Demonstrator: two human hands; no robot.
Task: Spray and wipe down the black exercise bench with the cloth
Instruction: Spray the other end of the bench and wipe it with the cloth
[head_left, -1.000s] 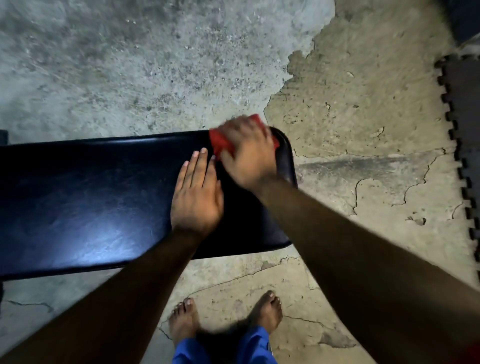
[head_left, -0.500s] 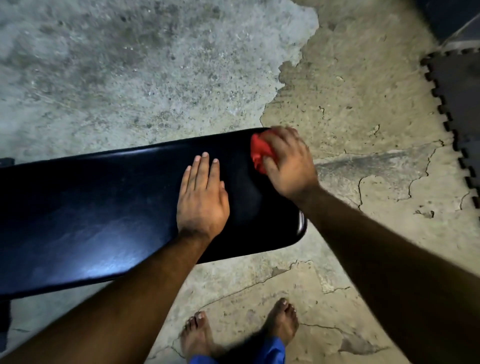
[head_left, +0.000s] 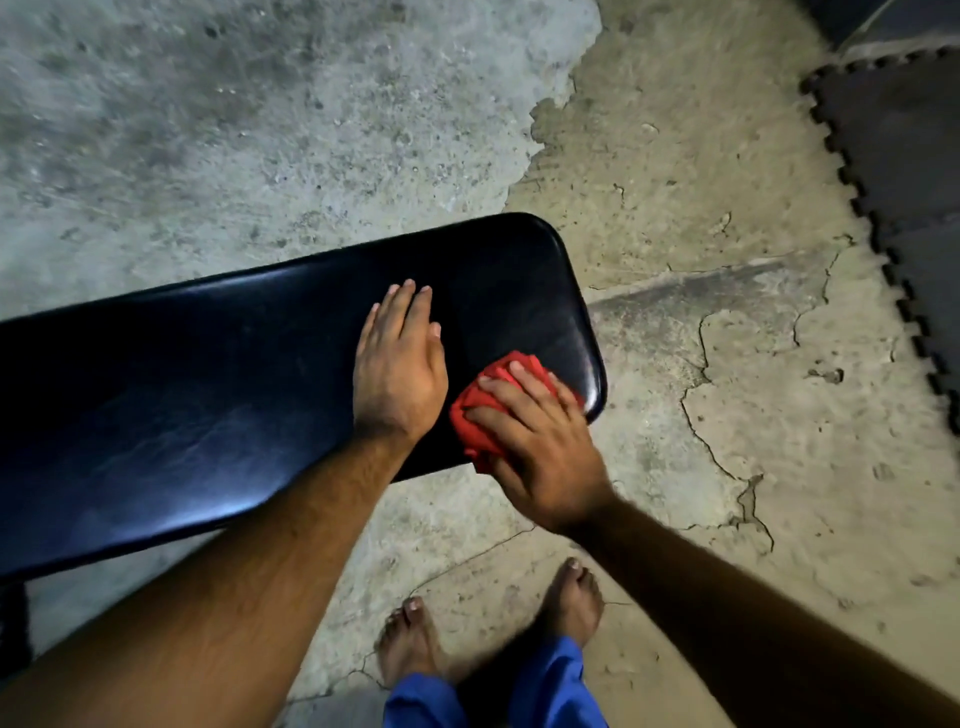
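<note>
The black exercise bench (head_left: 208, 405) runs across my view from the left edge to a rounded end at the right, its padded top glossy, with pale sheen on the near left part and faint scuff marks in the shine. On the near right corner of that end I see the cloth (head_left: 480, 410), bright red and bunched into a wad, pressed against the pad right at the front edge. My right hand (head_left: 540, 447) lies over it, fingers curled around the wad and gripping it. Just beside it, my left hand (head_left: 397, 369) rests flat on the bench top, palm down, fingers straight and together, grasping nothing. Below the bench I see bare feet (head_left: 574, 605) and blue trouser legs (head_left: 550, 691) on a cracked concrete floor (head_left: 727, 415). A dark interlocking mat (head_left: 904, 156) lies well apart at the upper right.
</note>
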